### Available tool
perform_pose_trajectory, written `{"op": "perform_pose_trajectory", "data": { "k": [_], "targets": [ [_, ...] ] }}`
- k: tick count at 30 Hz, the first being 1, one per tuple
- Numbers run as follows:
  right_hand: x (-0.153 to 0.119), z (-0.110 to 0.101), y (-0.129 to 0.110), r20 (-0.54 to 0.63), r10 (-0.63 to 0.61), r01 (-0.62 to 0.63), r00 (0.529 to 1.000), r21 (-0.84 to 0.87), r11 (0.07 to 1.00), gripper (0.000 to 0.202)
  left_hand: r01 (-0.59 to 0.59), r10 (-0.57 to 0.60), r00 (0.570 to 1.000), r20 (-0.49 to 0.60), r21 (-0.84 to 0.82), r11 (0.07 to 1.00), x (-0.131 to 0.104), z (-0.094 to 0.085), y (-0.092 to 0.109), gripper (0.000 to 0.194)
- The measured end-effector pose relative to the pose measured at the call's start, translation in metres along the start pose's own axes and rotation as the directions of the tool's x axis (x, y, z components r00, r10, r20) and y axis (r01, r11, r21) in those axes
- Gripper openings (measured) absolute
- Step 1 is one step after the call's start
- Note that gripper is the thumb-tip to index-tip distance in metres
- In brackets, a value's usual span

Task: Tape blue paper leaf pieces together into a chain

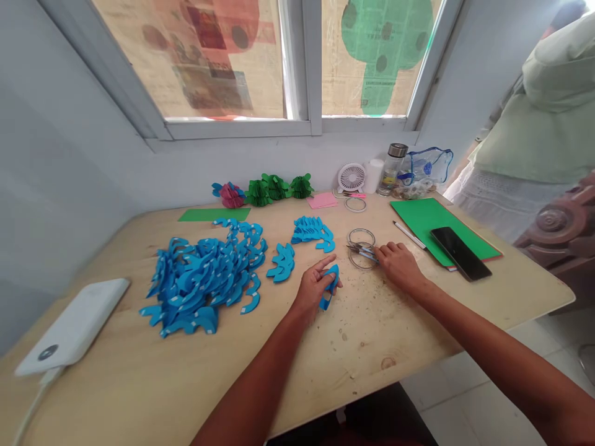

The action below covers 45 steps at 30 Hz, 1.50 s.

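Pinches a curved blue paper piece (333,273) between thumb and fingers of the left hand (316,288), with index finger extended, over the wooden table (139,384). Touches, with curled fingers of the right hand (396,263), the handle end of a small dark-tipped tool (366,252) above 2 overlapping rings (361,230); cannot tell whether grasped firmly or only touched. Shows, farther left, a large heap of blue pieces (204,282); nearer the left hand, a small cluster (281,263) and a row (309,229) of similar pieces. Includes, near the wall, 3 green paper shapes (276,187) and 1 pink-and-blue shape (231,195); at right, a black phone (458,253) partly on a green sheet (432,217).
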State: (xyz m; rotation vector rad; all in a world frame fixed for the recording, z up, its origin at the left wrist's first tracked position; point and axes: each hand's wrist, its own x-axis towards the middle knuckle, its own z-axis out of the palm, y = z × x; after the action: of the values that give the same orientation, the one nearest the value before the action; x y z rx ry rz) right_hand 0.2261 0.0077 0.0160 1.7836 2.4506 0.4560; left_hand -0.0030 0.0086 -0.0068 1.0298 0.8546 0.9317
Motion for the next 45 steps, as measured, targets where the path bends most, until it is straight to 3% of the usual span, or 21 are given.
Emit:
{"op": "perform_pose_trajectory", "data": {
  "k": [4,9,12,17,20,23,30,34,38,45],
  "targets": [
    [-0.004,0.002,0.006,-0.066,0.071,-0.067,0.995,0.057,0.996,0.024,-0.009,0.009,1.0,0.006,0.006,1.0,0.0,0.001,-0.001,0.067],
    [-0.002,-0.001,0.001,-0.187,0.272,-0.181,0.944,0.394,0.901,0.014,-0.016,0.015,0.999,0.031,0.034,0.999,0.0,0.0,-0.001,0.064],
    [0.002,-0.002,-0.008,-0.196,0.346,-0.202,0.917,0.521,0.829,0.02,-0.011,0.01,1.0,0.029,0.035,0.999,0.001,-0.001,-0.001,0.064],
    [0.005,-0.002,-0.014,-0.124,0.422,-0.296,0.898,0.54,0.788,0.038,-0.013,0.012,0.999,0.031,0.03,0.999,0.001,-0.002,-0.002,0.061],
    [0.006,-0.004,-0.016,-0.145,0.384,-0.192,0.912,0.677,0.711,0.021,-0.013,0.012,0.999,0.036,0.032,0.999,0.001,-0.002,-0.002,0.059],
    [0.008,-0.005,-0.024,-0.156,0.326,-0.068,0.932,0.809,0.583,0.024,-0.012,0.011,0.999,0.033,0.037,0.999,0.001,-0.002,-0.002,0.057],
    [0.015,-0.007,-0.047,-0.069,0.269,-0.063,0.961,0.89,0.452,0.022,-0.018,0.016,0.999,0.05,0.035,0.999,0.0,-0.001,-0.001,0.055],
    [0.017,-0.008,-0.057,-0.035,0.325,-0.116,0.945,0.894,0.434,0.019,-0.021,0.02,0.999,0.048,0.022,1.0,0.0,-0.001,0.0,0.053],
    [0.019,-0.008,-0.064,-0.105,0.386,-0.08,0.917,0.897,0.435,0.016,-0.016,0.015,0.999,0.051,0.024,1.0,0.0,-0.001,0.0,0.051],
    [0.025,-0.007,-0.068,-0.043,0.258,-0.049,0.965,0.94,0.339,0.021,-0.005,0.004,0.997,0.073,0.015,1.0,0.0,-0.002,0.001,0.05]
  ]
}}
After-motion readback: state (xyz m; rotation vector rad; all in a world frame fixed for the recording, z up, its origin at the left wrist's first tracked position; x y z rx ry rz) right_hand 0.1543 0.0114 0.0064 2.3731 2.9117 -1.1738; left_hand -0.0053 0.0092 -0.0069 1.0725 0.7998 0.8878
